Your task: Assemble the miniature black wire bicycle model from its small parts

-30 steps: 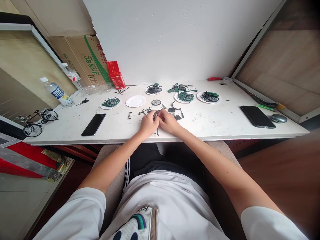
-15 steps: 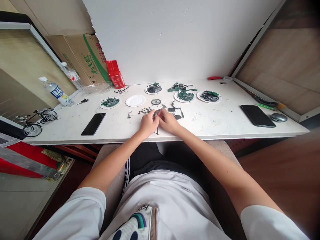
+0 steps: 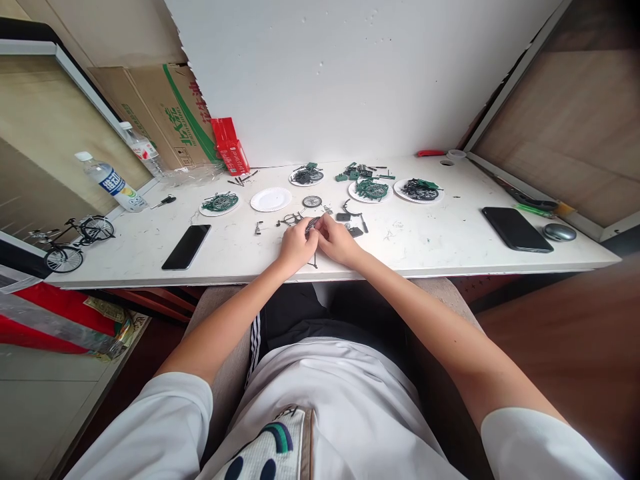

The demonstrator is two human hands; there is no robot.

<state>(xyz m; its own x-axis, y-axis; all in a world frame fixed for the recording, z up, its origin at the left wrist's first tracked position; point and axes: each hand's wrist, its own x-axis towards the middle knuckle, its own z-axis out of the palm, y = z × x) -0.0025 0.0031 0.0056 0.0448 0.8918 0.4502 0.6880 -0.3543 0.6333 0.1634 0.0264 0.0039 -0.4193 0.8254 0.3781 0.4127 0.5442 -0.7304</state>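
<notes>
My left hand [image 3: 296, 245] and my right hand [image 3: 336, 241] meet near the table's front edge, fingers closed around a small dark spoked model wheel [image 3: 312, 227]. Fingers cover much of it, so the exact grip of each is partly hidden. Just beyond them lie a model bicycle frame [image 3: 290, 219] and another loose wheel [image 3: 313, 201]. A thin dark part [image 3: 313, 261] lies under my hands. To their right are dark flat pieces [image 3: 344, 217] and a curved mudguard-like strip [image 3: 352, 209]. A small part [image 3: 258, 228] rests to the left.
Paper plates hold green and black parts [image 3: 371, 190]; a bare plate [image 3: 271, 200] stands among them. An assembled model bicycle [image 3: 80, 239] and a phone [image 3: 187, 247] are at left. Another phone [image 3: 517, 229] and a mouse [image 3: 559, 232] lie right. Bottles [image 3: 113, 182] stand at the back left.
The view has shifted very slightly. My right fingers have moved up a little at the wheel; both hands stay in the same place.
</notes>
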